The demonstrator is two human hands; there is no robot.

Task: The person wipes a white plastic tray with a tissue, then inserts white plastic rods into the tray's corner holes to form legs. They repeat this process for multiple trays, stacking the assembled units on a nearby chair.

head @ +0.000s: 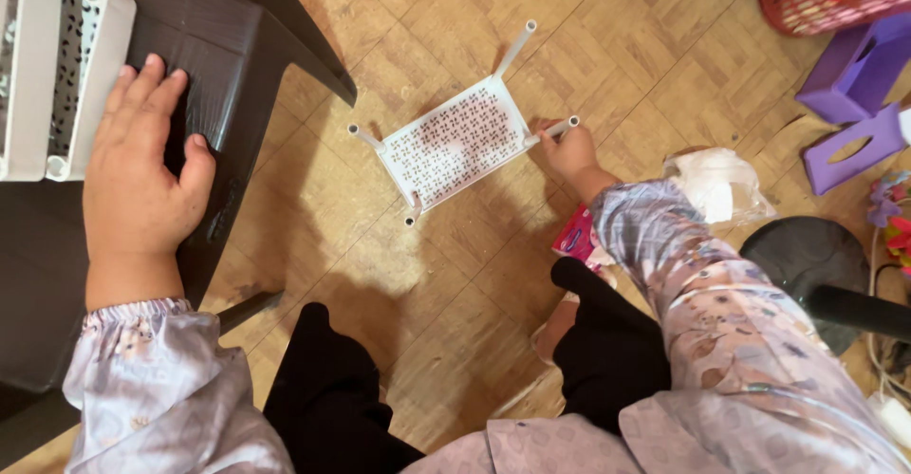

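Right hand (567, 154) fingers pinching one white tube leg (558, 130) of upturned white perforated plastic shelf (455, 142), steadying it on floor; left hand (138, 175) fingers spread flat, bracing on dark plastic chair (237, 47).

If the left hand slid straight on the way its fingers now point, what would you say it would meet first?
The left hand lies flat on the dark plastic chair, fingers pointing up the picture. Straight ahead there is only more chair surface; the white perforated rack sits just beside that line, so the fingertips might brush its edge.
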